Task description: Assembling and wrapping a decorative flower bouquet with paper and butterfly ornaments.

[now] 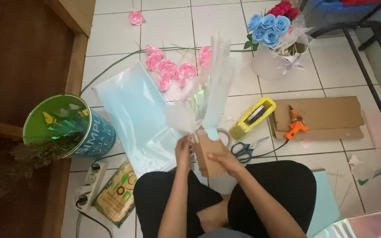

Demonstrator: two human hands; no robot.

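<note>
I hold a small brown paper box (209,155) between both hands above my lap. My left hand (183,150) grips its left side and my right hand (226,159) holds its right side. Clear and pale blue wrapping (217,88) with a pink flower inside stands up out of the box top. Several pink paper roses (168,69) lie on the white tiled floor beyond.
A pale blue sheet (131,110) lies left. A green tin bucket (65,125), power strip (91,185) and packet of sticks (117,194) are at left. Yellow tape dispenser (252,118), scissors (245,150), orange glue gun (295,125) on cardboard (327,115), white pot with blue roses (272,44) at right.
</note>
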